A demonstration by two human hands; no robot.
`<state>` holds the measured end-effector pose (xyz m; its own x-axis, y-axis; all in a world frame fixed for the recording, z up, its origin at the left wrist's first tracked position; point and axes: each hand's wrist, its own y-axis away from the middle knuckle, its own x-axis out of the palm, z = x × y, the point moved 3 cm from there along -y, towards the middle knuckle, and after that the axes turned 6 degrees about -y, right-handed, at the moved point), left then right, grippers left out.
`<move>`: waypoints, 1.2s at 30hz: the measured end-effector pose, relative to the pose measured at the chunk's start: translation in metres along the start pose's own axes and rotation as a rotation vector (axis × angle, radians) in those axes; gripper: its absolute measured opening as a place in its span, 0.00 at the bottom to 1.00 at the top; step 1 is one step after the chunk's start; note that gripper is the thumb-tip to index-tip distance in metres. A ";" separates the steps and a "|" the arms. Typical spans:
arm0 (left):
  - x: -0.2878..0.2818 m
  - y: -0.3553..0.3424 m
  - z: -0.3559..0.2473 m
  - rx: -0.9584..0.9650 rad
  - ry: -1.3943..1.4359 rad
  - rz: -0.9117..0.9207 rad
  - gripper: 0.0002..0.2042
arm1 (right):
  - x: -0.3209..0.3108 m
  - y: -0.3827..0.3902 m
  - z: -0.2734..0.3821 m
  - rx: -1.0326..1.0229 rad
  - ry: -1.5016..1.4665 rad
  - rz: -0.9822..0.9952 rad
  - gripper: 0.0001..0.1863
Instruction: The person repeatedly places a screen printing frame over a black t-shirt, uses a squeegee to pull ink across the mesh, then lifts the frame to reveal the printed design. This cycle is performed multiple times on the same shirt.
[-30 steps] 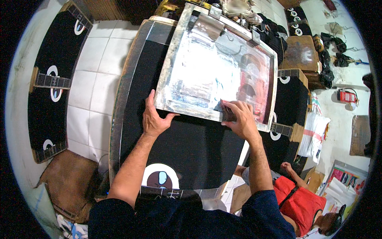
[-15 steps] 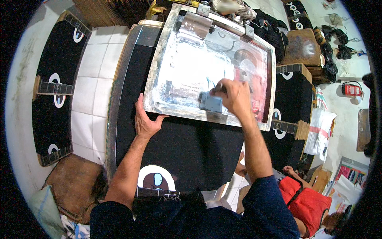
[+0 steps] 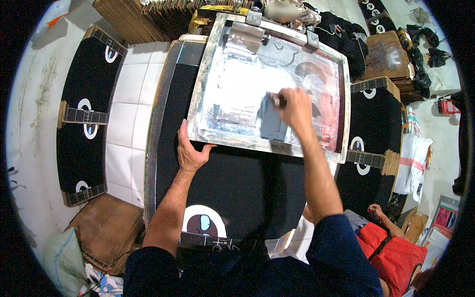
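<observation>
A screen printing frame (image 3: pixel 269 148) with pale, worn edges lies on the black fabric (image 3: pixel 247 183) of a long board. My left hand (image 3: pixel 192 154) grips its near left corner, fingers along the side and thumb at the near edge. My right hand (image 3: pixel 297 108), blurred by motion, is closed over the mesh around a small dark squeegee (image 3: pixel 277 100), mostly hidden by the fingers. Grey-blue ink (image 3: pixel 274 121) covers a patch of mesh beneath it. On the fabric near me shows a printed eye (image 3: pixel 205 222) in white, brown and light blue.
Black boards with printed eyes stand left (image 3: pixel 91 74) and right (image 3: pixel 371 116). White floor tiles (image 3: pixel 123 119) lie between. Behind the frame are stacked cardboard sheets (image 3: pixel 143 22) and dark cloth (image 3: pixel 341 42). A person in red (image 3: pixel 391 257) is at lower right.
My right hand has moved away from me over the mesh with the squeegee, and the grey-blue patch is longer. My left hand keeps its hold; the whole view has shifted slightly.
</observation>
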<state>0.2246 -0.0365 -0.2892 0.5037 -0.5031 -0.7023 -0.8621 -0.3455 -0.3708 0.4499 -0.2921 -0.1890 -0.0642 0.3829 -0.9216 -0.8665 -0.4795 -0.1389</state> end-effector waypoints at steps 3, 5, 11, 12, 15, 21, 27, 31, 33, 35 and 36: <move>0.000 0.000 -0.001 0.004 0.040 -0.011 0.57 | -0.019 0.084 0.026 0.026 -0.071 0.054 0.13; 0.000 -0.001 -0.002 -0.030 0.042 -0.003 0.56 | -0.021 0.108 0.036 0.005 -0.054 -0.008 0.15; -0.022 -0.016 -0.026 -0.042 0.183 -0.038 0.55 | -0.018 0.104 0.043 0.008 -0.030 -0.161 0.13; -0.032 -0.022 -0.036 -0.033 0.225 -0.074 0.55 | -0.025 0.102 0.046 0.017 -0.032 -0.145 0.13; -0.072 -0.066 -0.080 0.025 0.334 -0.247 0.53 | -0.082 0.084 0.068 -0.118 -0.005 -0.473 0.16; -0.147 -0.181 -0.131 0.015 0.681 -0.140 0.50 | -0.217 -0.019 0.085 -0.082 0.128 -0.603 0.24; -0.146 -0.081 0.072 -0.095 0.540 -0.100 0.33 | -0.293 -0.092 0.094 -0.024 0.310 -0.540 0.34; -0.141 0.159 0.289 -0.900 -0.125 0.622 0.22 | -0.297 -0.111 0.078 -0.041 0.355 -0.547 0.31; -0.154 0.292 0.335 -0.989 -0.314 0.865 0.22 | -0.297 -0.116 0.067 -0.008 0.312 -0.445 0.26; -0.166 0.392 0.345 -1.224 -0.183 0.767 0.22 | -0.298 -0.116 0.073 -0.270 0.477 -0.592 0.28; -0.167 0.426 0.339 -1.335 -0.077 0.668 0.22 | -0.304 -0.117 0.071 -0.168 0.398 -0.631 0.29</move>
<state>-0.2463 0.1692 -0.5361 0.0069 -0.8291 -0.5590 -0.2198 -0.5466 0.8080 0.5357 -0.2966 0.1330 0.6290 0.3256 -0.7059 -0.5905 -0.3904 -0.7063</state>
